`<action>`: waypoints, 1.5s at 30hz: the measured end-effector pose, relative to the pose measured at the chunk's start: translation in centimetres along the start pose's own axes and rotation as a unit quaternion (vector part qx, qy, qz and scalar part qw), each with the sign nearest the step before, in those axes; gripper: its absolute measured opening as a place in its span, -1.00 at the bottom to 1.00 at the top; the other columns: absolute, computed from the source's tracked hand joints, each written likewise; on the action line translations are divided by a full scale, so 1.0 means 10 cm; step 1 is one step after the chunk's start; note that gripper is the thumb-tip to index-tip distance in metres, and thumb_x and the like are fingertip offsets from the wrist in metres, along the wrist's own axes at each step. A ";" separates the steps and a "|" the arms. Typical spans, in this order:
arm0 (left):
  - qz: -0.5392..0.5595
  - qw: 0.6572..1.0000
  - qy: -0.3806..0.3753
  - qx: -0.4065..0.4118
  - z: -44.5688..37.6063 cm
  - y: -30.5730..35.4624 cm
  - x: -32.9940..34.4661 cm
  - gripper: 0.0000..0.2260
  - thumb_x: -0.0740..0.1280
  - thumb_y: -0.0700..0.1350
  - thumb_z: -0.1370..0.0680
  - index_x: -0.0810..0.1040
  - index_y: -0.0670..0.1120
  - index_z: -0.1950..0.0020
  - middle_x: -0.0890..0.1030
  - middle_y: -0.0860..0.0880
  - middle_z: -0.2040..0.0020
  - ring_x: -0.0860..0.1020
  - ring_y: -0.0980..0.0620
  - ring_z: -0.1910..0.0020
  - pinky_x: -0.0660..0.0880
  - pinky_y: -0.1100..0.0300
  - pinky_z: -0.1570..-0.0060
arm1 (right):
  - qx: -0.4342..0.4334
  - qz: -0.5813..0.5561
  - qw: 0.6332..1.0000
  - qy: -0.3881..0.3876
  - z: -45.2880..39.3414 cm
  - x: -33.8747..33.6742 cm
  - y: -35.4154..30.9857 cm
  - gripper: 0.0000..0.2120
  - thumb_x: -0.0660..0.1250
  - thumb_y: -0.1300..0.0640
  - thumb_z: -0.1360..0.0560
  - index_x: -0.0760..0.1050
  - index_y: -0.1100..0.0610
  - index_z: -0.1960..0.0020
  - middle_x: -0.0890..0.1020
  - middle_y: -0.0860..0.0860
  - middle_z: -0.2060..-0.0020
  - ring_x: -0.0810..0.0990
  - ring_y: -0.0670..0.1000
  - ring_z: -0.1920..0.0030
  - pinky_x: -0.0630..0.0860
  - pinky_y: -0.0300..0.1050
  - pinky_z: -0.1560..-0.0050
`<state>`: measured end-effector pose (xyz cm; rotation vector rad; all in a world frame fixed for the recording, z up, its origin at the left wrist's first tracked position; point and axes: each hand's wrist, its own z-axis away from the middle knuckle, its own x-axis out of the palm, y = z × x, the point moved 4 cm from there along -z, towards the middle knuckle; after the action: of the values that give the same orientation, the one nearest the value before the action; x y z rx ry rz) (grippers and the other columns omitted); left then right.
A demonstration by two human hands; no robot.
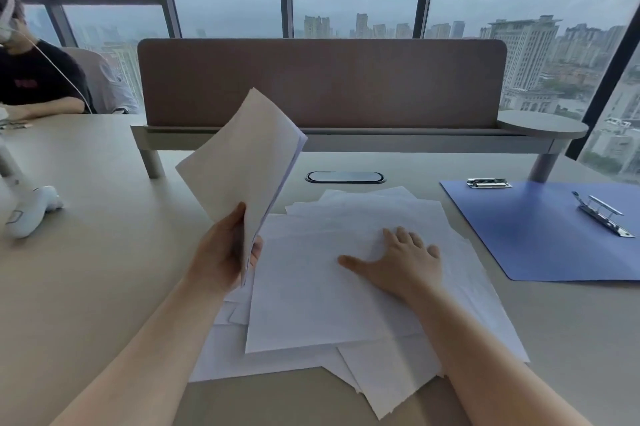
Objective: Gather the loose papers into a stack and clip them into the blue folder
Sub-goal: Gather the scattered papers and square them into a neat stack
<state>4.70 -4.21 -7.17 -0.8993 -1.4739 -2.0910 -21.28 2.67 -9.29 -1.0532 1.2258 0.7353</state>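
Smooth loose papers (311, 304); left hand (221, 252) grips, perhaps, several sheets (242, 155).

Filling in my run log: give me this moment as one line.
left hand: holds gathered sheets upright | right hand: flat on loose papers | blue folder: open, no papers in it

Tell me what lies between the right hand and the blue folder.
In the head view, loose white sheets run from under the right hand toward the blue folder, then a bare strip of table.
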 end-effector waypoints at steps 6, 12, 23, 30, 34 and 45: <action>-0.033 0.998 0.042 0.032 0.04 0.00 0.04 -0.86 0.28 -0.07 -0.63 0.59 -0.09 0.04 0.69 0.02 0.34 0.61 0.07 0.49 0.55 0.11 0.02 | 0.014 0.015 1.000 0.010 -0.07 -0.08 -0.03 0.09 0.14 -0.69 -0.16 0.25 -0.03 -0.49 0.42 0.05 -0.40 0.32 0.15 -0.43 0.28 0.12 -0.28; 0.028 0.999 0.023 0.037 -0.05 0.01 0.01 -0.86 0.28 -0.10 -0.63 0.58 -0.10 -0.13 0.74 0.02 0.19 0.70 0.05 0.33 0.40 -0.13 -0.36 | -0.055 -0.006 0.998 -0.020 -0.29 -0.07 -0.01 0.04 0.25 -0.63 -0.17 0.28 -0.10 -0.50 0.34 -0.05 -0.50 0.24 0.10 -0.50 0.20 0.12 -0.37; -0.054 0.997 0.007 0.058 -0.06 0.00 0.03 -0.71 0.26 -0.07 -0.64 0.74 -0.08 0.12 0.75 0.01 0.15 0.71 0.09 0.25 0.39 -0.06 -0.38 | -0.172 0.097 0.973 -0.123 -0.57 -0.26 -0.62 0.03 0.42 -0.60 0.02 0.38 -0.08 -0.30 0.51 0.00 -0.16 0.40 0.09 -0.28 0.24 0.10 -0.32; -0.040 0.998 -0.009 0.038 -0.08 0.03 0.02 -0.56 0.24 -0.05 -0.65 0.75 -0.08 0.33 0.72 0.00 0.30 0.65 0.09 0.43 0.42 0.01 -0.32 | -0.162 0.059 0.973 -0.154 -0.58 -0.34 -0.53 -0.45 0.52 -0.38 -0.20 0.42 0.04 0.22 0.52 -0.06 0.27 0.52 0.03 0.18 0.39 -0.04 0.11; -0.055 0.997 -0.002 0.049 -0.09 0.09 -0.02 -0.62 0.27 -0.07 -0.63 0.75 -0.09 0.31 0.72 -0.01 0.28 0.66 0.07 0.39 0.56 0.04 -0.13 | -0.183 -0.059 0.975 -0.114 -0.48 -0.46 -0.30 -0.70 0.43 0.07 -0.49 0.38 0.02 0.34 0.41 -0.05 0.39 0.39 -0.03 0.38 0.28 -0.16 0.34; -0.226 0.970 0.027 0.087 -0.04 0.01 0.08 -0.84 0.39 -0.18 -0.51 0.67 -0.16 -0.07 0.72 -0.11 0.06 0.69 -0.06 0.19 0.63 0.03 0.09 | -0.015 -0.667 0.741 -0.081 -0.24 -0.43 -0.06 -0.87 0.34 0.26 -0.58 0.67 0.15 0.00 0.71 0.16 0.21 0.66 0.11 0.33 0.61 -0.05 0.24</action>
<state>4.09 -4.64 -6.62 -0.4652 -1.9393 -2.2170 -22.65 0.63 -4.94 -1.5083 0.0756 -0.3043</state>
